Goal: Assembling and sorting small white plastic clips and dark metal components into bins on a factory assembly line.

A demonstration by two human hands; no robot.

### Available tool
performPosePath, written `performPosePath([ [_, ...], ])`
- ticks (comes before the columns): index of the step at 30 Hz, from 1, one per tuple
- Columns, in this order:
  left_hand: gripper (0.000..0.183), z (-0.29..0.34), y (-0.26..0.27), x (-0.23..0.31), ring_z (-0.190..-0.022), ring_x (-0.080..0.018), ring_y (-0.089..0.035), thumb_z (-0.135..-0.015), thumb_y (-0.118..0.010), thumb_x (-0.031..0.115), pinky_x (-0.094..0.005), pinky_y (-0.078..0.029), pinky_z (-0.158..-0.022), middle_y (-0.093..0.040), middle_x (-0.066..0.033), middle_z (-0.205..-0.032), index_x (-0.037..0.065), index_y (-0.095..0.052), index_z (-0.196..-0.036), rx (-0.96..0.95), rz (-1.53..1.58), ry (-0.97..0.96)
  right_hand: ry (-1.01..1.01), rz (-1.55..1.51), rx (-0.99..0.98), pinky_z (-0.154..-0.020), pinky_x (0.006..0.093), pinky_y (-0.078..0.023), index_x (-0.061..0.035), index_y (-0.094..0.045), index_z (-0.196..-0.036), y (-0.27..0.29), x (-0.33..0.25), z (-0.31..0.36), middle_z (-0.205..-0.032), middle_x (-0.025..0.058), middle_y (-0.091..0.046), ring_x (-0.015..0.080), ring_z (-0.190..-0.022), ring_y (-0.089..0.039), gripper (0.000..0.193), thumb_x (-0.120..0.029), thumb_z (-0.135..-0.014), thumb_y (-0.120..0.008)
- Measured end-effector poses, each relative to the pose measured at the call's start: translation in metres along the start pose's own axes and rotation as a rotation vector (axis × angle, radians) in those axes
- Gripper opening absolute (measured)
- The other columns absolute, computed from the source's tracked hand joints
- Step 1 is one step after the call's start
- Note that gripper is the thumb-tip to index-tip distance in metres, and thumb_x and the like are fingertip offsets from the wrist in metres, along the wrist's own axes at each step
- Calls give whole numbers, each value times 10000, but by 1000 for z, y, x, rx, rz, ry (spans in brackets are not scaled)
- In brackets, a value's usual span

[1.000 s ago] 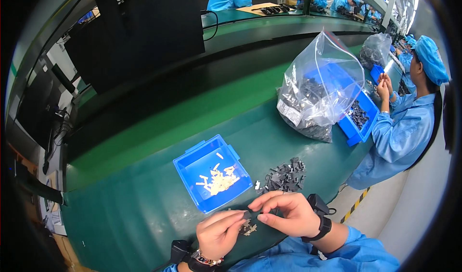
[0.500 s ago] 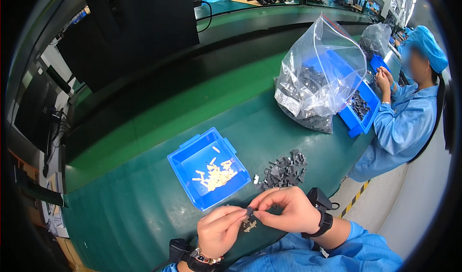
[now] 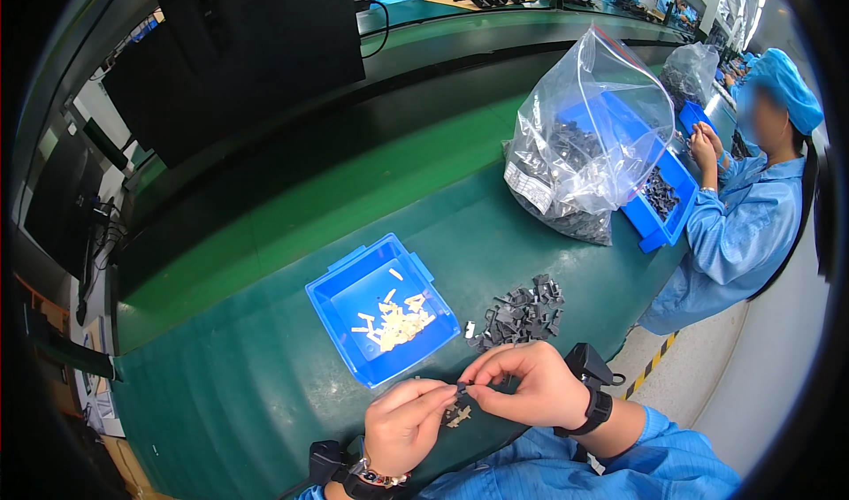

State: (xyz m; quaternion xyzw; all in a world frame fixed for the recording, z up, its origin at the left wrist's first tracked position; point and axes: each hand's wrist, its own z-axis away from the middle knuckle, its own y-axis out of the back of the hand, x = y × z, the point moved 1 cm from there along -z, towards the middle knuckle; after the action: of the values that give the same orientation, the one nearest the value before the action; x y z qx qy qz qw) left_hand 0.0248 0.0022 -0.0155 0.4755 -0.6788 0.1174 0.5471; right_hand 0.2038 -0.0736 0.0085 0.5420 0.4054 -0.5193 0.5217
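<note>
At the near edge of the green table, my left hand and my right hand meet fingertip to fingertip. Both pinch one small dark plastic part; its exact shape is mostly hidden by the fingers. Just below the fingertips lie several small pale pieces and dark bits on the table. Beyond my right hand is a loose pile of dark grey plastic parts, with one white piece at its left edge. A blue bin left of the pile holds cream-coloured strips.
A large clear plastic bag full of dark parts stands at the back right, against a long blue tray. A co-worker in blue sits at the right. A black panel rises at the far left.
My hands stay almost in place; the dark part between the fingertips shows less than before, having shifted slightly within the pinch. Nothing else has visibly moved.
</note>
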Motion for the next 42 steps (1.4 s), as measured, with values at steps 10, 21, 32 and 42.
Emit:
performPosePath([
  [10,192,-1,1,1,-728,-214,-671,-771,-683,-91,-290,-541,-635,-692,-107,-886,-7,-708,-941,-27,17,21,-8,19,-12,-680,232,-481,-16,-699,-806,1,-2,0,-919,59,-726,93,-757,-622,52,-59,-789,-722],
  [21,190,0,1,0,-728,-203,-672,-781,-676,-91,-281,-539,-638,-692,-103,-892,-6,-707,-949,-36,21,39,55,67,-2,-651,234,-482,-16,-702,-815,1,0,0,-907,68,-728,113,-749,-642,68,-69,-782,-731],
  [32,168,6,-1,-1,-723,-181,-693,-797,-680,-79,-254,-546,-622,-708,-130,-879,-16,-715,-949,16,127,135,-185,-339,-115,-667,202,-480,11,-702,-874,3,14,0,-891,41,-716,50,-776,-616,83,-65,-842,-691],
  [42,144,5,0,0,-712,-177,-686,-811,-673,-71,-257,-544,-625,-708,-119,-888,-14,-715,-937,24,113,128,-35,-307,-64,-687,201,-484,-2,-682,-872,5,7,-3,-1050,90,-686,58,-781,-606,57,-58,-865,-681],
])
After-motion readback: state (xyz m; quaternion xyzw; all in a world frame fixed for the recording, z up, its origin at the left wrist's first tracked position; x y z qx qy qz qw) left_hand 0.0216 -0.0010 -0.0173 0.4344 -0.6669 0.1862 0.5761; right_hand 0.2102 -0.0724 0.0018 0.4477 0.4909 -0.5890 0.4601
